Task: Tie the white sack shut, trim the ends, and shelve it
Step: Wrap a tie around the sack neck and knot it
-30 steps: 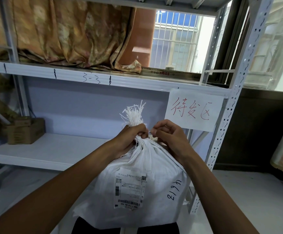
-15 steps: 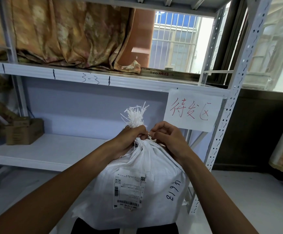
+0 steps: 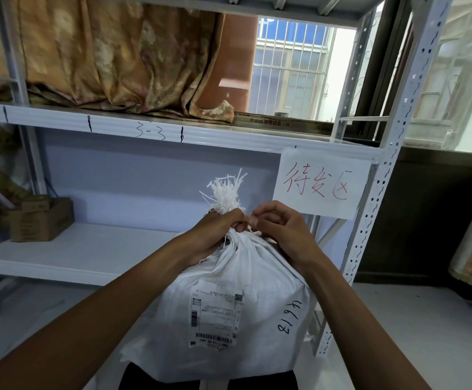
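- The white sack stands upright in front of the person, low in the view, before the right end of a white metal shelving unit.
- Its mouth is gathered into a narrow neck, and a tuft of frayed white ends sticks up above the hands.
- The left hand is clenched around the sack's neck from the left side, just under the frayed tuft.
- The right hand sits just beside it on the right, fingers curled in and the fingertips pinched together at the neck; what they pinch is too small to make out.
- The two hands touch, or nearly so, at the neck.
- A printed shipping label with barcodes is stuck on the sack's front, and handwritten digits run down the cloth to its right.
- The sack's bottom rests on something dark at the lower edge of the view.
- A paper sign with red handwriting hangs from the shelf edge, above and to the right of the hands.
- The lower shelf behind the sack carries a cardboard box at its far left.
- A patterned curtain is bunched on the upper shelf, beside a barred window.
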